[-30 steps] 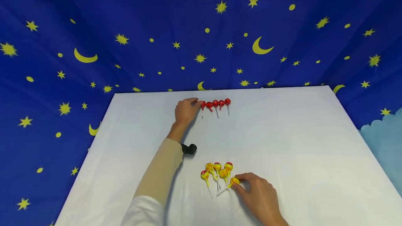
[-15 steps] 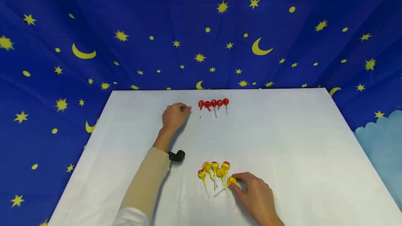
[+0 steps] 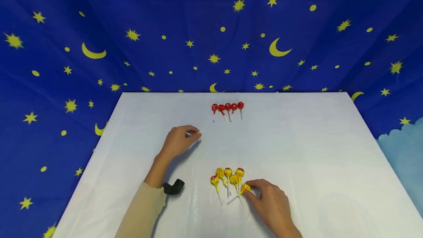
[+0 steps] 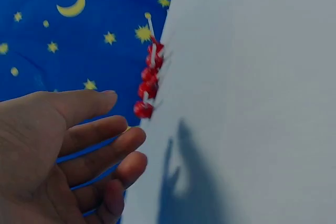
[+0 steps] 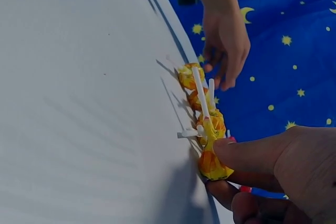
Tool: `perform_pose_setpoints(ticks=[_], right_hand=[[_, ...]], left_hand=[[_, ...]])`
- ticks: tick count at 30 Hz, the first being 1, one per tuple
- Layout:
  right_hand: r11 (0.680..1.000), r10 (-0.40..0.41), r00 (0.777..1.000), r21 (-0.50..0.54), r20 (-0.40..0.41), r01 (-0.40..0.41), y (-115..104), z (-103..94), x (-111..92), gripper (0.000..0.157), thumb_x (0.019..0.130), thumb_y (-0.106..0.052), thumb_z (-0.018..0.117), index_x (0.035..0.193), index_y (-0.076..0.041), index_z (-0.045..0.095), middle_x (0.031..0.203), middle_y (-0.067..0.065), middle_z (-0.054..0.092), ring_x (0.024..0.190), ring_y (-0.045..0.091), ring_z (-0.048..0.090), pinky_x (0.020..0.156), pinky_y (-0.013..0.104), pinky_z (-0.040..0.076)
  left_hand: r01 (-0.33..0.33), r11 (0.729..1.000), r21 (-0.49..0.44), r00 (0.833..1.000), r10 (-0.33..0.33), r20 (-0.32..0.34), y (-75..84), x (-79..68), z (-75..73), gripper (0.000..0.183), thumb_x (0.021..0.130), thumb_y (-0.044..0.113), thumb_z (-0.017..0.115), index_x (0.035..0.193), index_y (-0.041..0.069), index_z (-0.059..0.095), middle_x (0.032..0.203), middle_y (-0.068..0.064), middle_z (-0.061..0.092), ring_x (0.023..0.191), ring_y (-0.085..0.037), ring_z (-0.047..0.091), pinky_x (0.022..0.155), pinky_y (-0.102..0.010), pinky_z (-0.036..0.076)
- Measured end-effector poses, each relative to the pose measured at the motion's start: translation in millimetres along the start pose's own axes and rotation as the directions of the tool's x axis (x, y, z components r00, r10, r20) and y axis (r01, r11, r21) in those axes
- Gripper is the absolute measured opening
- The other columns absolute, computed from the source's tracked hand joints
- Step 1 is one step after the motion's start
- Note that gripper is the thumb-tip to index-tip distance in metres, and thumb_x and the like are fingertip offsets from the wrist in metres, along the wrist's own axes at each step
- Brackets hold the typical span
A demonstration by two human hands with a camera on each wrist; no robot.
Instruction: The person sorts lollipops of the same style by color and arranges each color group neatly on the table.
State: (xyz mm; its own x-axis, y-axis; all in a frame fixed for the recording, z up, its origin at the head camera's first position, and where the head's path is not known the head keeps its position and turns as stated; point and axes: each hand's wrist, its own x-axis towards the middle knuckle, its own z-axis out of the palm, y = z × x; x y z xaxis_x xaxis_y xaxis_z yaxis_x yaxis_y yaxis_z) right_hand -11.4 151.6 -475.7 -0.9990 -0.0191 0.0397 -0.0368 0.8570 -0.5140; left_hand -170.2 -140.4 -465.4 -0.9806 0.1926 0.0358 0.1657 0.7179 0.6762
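Pinching one yellow lollipop (image 3: pixel 245 187) at the head frame's lower centre is my right hand (image 3: pixel 273 203); my left hand (image 3: pixel 178 142), loosely relaxed, hovers left of centre, below the red lollipops (image 3: pixel 228 107).

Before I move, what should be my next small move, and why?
Perhaps your right hand should straighten the yellow-wrapped round lollipop in its grip: the white stick slants sideways, while the five red-wrapped round lollipops lie in a row.
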Motion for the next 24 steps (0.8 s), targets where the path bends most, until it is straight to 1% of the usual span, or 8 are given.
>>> perform_pose_setpoints(ticks=[2,4,7,9,11,14,18,24], right_hand=[[1.0,0.001,1.0,-0.002,0.0,-0.001,1,-1.4,2,0.024,0.072,-0.031,0.084,0.093,-0.024,0.076,0.091,-0.01,0.07,0.061,0.006,0.054,0.059,0.034,0.046],[1.0,0.0,1.0,-0.004,-0.006,0.0,1,-2.6,3,0.024,0.072,-0.031,0.084,0.093,-0.024,0.076,0.091,-0.01,0.07,0.063,0.007,0.056,0.06,0.035,0.046],[1.0,0.017,1.0,-0.01,0.023,-0.017,0,-4.4,4,0.024,0.072,-0.032,0.084,0.093,-0.023,0.076,0.091,-0.009,0.07,0.065,0.008,0.057,0.06,0.035,0.046],[1.0,0.023,0.999,-0.017,0.03,-0.022,-1,-5.5,3,0.024,0.072,-0.032,0.083,0.093,-0.023,0.076,0.091,-0.009,0.07,0.072,0.012,0.063,0.063,0.037,0.048],[0.999,0.026,0.999,-0.02,0.041,-0.025,-2,-4.6,0,0.024,0.072,-0.032,0.084,0.093,-0.023,0.076,0.091,-0.008,0.07,0.074,0.014,0.064,0.063,0.039,0.048],[1.0,0.008,1.0,-0.019,0.025,-0.008,-1,-2.5,-1,0.023,0.072,-0.032,0.084,0.092,-0.023,0.076,0.091,-0.009,0.07,0.083,0.02,0.067,0.066,0.041,0.05],[1.0,-0.011,1.0,-0.01,0.009,0.011,0,0.6,0,0.023,0.072,-0.032,0.084,0.092,-0.023,0.076,0.091,-0.01,0.07,0.086,0.021,0.067,0.069,0.042,0.05],[0.999,-0.045,0.998,-0.013,-0.042,0.044,2,2.3,0,0.024,0.071,-0.03,0.085,0.091,-0.022,0.077,0.089,-0.011,0.07,0.084,0.02,0.068,0.067,0.041,0.051]], left_hand=[[-0.016,1.0,-0.02,1.0,0.017,0.015,3.9,-13.3,-1.6,0.023,0.09,0.036,0.068,0.103,0.018,0.074,0.092,0.009,0.068,0.079,-0.011,0.061,0.065,-0.033,0.049],[-0.045,0.998,-0.032,0.999,0.046,0.023,7.9,-26.9,-3.2,0.024,0.09,0.034,0.068,0.105,0.016,0.074,0.091,0.01,0.068,0.078,-0.009,0.06,0.064,-0.033,0.048],[-0.078,0.996,-0.052,0.996,0.08,0.037,12.8,-49.4,-1.7,0.022,0.089,0.031,0.07,0.105,0.016,0.074,0.089,0.013,0.067,0.075,-0.006,0.059,0.065,-0.031,0.048],[-0.094,0.994,-0.062,0.994,0.097,0.053,16.1,-62.0,3.1,0.022,0.088,0.031,0.071,0.105,0.016,0.074,0.087,0.014,0.066,0.074,-0.004,0.058,0.065,-0.03,0.047],[-0.098,0.993,-0.059,0.991,0.102,0.087,17.3,-77.3,8.3,0.024,0.088,0.033,0.071,0.106,0.018,0.073,0.087,0.015,0.065,0.072,-0.001,0.056,0.066,-0.029,0.047],[-0.102,0.994,-0.048,0.986,0.107,0.129,20.2,-93.6,17.0,0.028,0.088,0.038,0.07,0.11,0.021,0.072,0.09,0.015,0.065,0.072,0.001,0.055,0.068,-0.03,0.047],[-0.117,0.993,-0.014,0.978,0.117,0.171,23.4,-109.4,27.9,0.031,0.088,0.042,0.069,0.113,0.023,0.07,0.093,0.015,0.063,0.075,-0.001,0.054,0.07,-0.03,0.045],[-0.097,0.995,0.034,0.975,0.088,0.205,29.8,-117.4,41.7,0.034,0.087,0.039,0.07,0.117,0.023,0.068,0.097,0.015,0.062,0.076,-0.002,0.052,0.068,-0.03,0.044]])
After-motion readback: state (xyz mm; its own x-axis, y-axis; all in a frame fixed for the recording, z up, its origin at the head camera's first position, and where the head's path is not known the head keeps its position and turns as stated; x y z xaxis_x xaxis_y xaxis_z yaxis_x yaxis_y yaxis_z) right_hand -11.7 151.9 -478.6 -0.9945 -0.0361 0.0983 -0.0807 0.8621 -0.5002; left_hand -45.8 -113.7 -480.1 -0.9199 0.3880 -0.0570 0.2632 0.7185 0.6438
